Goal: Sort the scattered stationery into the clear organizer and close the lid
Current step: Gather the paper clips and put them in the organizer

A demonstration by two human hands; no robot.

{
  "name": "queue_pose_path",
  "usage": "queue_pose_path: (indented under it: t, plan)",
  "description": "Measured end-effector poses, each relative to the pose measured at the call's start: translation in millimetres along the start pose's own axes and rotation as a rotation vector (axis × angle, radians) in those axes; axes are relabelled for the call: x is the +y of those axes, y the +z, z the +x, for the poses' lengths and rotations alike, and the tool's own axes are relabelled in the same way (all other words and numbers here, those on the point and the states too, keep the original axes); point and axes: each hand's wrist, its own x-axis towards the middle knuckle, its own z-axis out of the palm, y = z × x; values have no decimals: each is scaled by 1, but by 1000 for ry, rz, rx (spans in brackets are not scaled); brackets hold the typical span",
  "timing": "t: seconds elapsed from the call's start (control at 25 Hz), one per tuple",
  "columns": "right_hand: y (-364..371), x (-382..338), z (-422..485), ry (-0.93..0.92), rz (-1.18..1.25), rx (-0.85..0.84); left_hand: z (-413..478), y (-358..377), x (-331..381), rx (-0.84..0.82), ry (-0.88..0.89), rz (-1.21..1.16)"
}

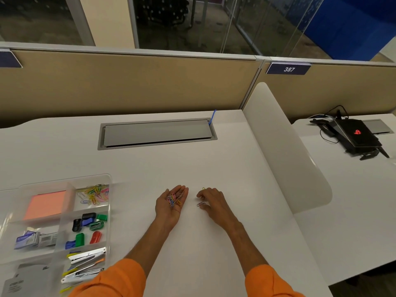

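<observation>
On the white desk (214,159), near its middle, we see the left hand (171,207) turned palm up, fingers relaxed and unclenched, carrying a small heap of coloured paper clips (174,200) in its palm. Just beside it the right hand (212,200) is palm down with arched fingers. A purple clip (201,204) lies at its thumb tip and a yellow-green clip (203,188) at its fingertips, but we cannot tell whether either is pinched.

The clear organizer (108,179) sits at the desk's left edge, well apart from both hands. Its far right compartment holds more paper clips (95,194), with pink sticky notes (46,203) to their left. Nearer us we make out binder clips (89,221), staple boxes (36,240) and staplers (85,260) — each in a separate compartment.
</observation>
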Motion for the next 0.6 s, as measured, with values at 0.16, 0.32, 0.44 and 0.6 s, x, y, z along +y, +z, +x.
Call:
queue_pose_path:
  t: [0.16, 0.32, 0.44, 0.6]
  plan:
    - [-2, 3, 6, 34, 9, -84, 4, -3, 1, -7, -3, -13]
    - [-2, 2, 10, 93, 19, -134, 7, -5, -1, -6, 2, -4]
    - [-4, -2, 9, 146, 57, -124, 7, -3, -3, -3, 3, 27]
    - [-8, -27, 14, 287, 498, 84, 5, 0, -7, 11, -15, 89]
